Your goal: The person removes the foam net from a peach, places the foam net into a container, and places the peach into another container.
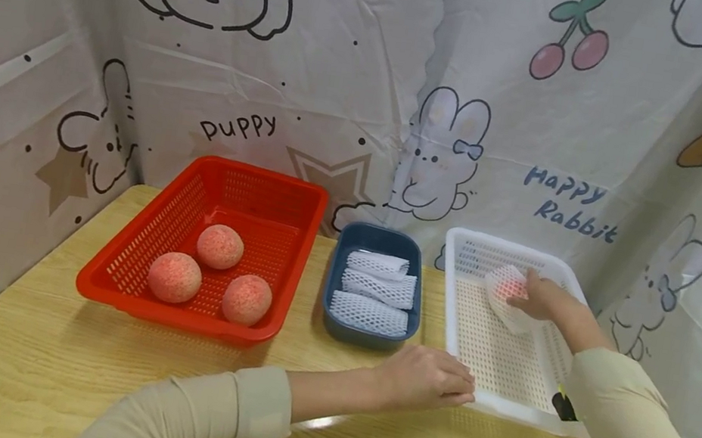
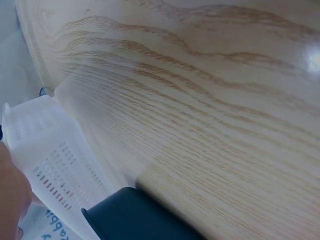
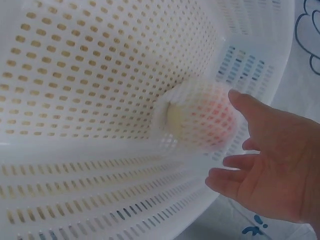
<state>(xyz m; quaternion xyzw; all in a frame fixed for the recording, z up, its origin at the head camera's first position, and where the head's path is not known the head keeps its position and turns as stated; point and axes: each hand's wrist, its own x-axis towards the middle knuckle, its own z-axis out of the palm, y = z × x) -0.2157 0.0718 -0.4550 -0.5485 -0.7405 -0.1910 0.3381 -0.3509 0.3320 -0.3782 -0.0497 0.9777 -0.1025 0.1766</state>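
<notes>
In the white basket point(image 1: 454, 327), a peach point(image 3: 200, 117) in a white foam net lies against the far end. Beside it is my right hand point(image 1: 543, 299), thumb at the netted peach and fingers loosely bent, not wrapped round it in the right wrist view. My left hand point(image 1: 425, 380) grips the front left corner of the same basket, fingers bent over the rim; in the left wrist view only part of this hand point(image 2: 12, 195) shows at the edge. Several white foam net sleeves point(image 1: 370, 314) lie in a dark blue tray point(image 1: 339, 263).
On the left stands a red basket point(image 1: 100, 279) with three peaches point(image 1: 219, 246) without nets. All the containers stand on a wood-grain table point(image 1: 27, 351). A printed curtain point(image 1: 352, 35) hangs behind and along both sides. A black and yellow piece point(image 1: 563, 404) shows at the white basket's front right.
</notes>
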